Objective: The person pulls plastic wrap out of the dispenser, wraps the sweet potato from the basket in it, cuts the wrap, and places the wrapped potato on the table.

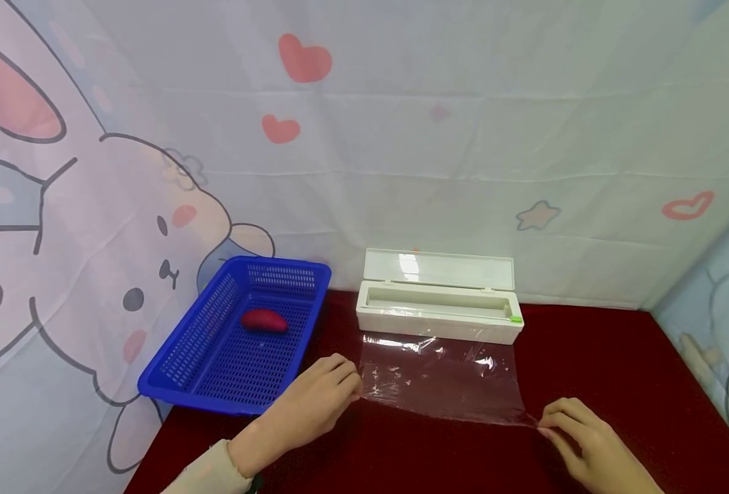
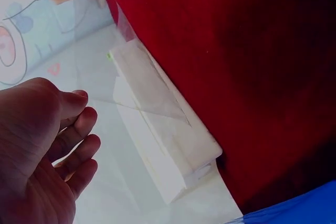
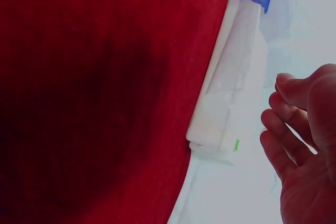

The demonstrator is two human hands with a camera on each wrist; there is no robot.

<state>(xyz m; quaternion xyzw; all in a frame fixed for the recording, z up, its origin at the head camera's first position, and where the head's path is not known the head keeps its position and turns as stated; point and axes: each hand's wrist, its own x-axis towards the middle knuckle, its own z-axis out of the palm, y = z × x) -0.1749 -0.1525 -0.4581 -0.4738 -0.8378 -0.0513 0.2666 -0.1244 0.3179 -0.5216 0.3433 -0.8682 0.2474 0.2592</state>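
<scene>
A clear sheet of plastic wrap stretches from the front of a long white wrap dispenser box, whose lid stands raised at the back. My left hand pinches the near left corner of the film between thumb and forefinger. At the near right corner, my right hand pinches the film, which bunches to a point at the fingertips. The sheet's near edge runs between both hands, sagging slightly. In the left wrist view the left thumb meets the forefinger on the film's edge.
Left of the dispenser stands a blue plastic basket holding one dark red sweet-potato-like item. A small green slider sits at the box's right end. Dark red cloth covers the table, and a printed curtain hangs behind.
</scene>
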